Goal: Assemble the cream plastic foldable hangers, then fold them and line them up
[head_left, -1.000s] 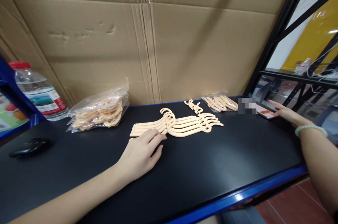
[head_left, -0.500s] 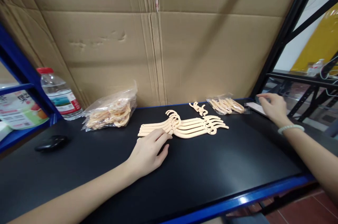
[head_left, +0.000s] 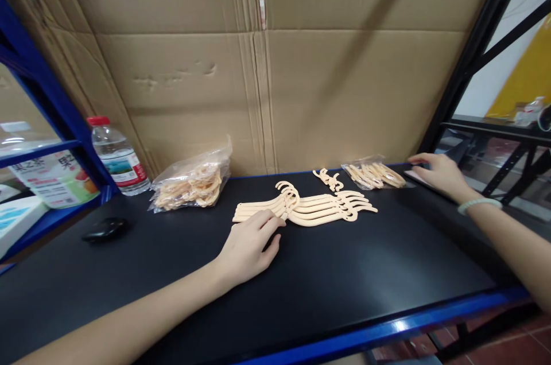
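Hangers (head_left: pixel 316 220), pale and laid closely side by side, lie at the middle of the black surface (head_left: pixel 361 296), hooked ends overlapping at the centre and spread at the right. From left to right: a bottle (head_left: pixel 124 167) with a red cap stands upright beside a blue frame (head_left: pixel 51 75), and a black mouse (head_left: pixel 105 229) lies nearer the viewer. Next, a clear bag (head_left: pixel 191 184) of pale pieces rests before the cardboard (head_left: pixel 193 89). The left hand (head_left: pixel 249 244) is loosely curled, thumb apart from the fingers, its fingertips at the near edge of the hangers; whether they press on them cannot be told. Behind the hangers' right half lies a small cluster of loose pieces (head_left: pixel 331 181), and just right of it a flatter packet (head_left: pixel 373 174). Farthest right, the right hand (head_left: pixel 445 175) reaches over a flat, light-coloured object (head_left: pixel 424 174), fingers bent; whether it grips this cannot be told.
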`<state>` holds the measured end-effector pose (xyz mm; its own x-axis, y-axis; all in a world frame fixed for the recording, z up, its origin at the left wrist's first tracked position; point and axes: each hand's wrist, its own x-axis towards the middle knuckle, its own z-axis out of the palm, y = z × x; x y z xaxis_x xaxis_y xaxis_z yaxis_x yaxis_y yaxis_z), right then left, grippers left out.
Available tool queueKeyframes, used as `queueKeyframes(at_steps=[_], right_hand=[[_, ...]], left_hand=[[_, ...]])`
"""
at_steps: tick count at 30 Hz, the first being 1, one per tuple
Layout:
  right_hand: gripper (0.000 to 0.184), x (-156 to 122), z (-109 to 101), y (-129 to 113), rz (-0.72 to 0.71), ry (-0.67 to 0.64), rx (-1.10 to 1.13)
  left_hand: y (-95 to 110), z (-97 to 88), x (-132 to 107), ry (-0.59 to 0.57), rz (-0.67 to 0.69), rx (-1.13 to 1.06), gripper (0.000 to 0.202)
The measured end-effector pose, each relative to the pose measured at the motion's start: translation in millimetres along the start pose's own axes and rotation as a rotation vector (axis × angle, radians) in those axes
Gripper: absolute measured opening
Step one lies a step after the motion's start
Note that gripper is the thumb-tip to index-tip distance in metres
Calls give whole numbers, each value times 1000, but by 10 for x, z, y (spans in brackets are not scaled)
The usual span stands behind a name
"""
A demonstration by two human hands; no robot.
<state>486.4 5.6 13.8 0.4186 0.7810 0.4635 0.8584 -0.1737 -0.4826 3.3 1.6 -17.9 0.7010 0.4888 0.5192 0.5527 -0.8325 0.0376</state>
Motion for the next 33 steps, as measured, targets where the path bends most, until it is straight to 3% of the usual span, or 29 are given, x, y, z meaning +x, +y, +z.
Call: queueKeyframes(at_steps=[4, 9, 19, 33], right_hand=[[7, -101, -326, 607, 351, 104, 42], [13, -267, -382, 1032, 522, 86, 260], [30, -204, -254, 1209, 537, -35, 497], [42, -158, -205, 1429, 511, -80, 468]], left_hand=[[6, 2, 3, -20, -15, -9, 22], [7, 5, 8, -15, -6, -2, 22], [5, -5, 12, -4, 5, 13, 22], [-2, 2, 19, -10, 6, 3, 21]])
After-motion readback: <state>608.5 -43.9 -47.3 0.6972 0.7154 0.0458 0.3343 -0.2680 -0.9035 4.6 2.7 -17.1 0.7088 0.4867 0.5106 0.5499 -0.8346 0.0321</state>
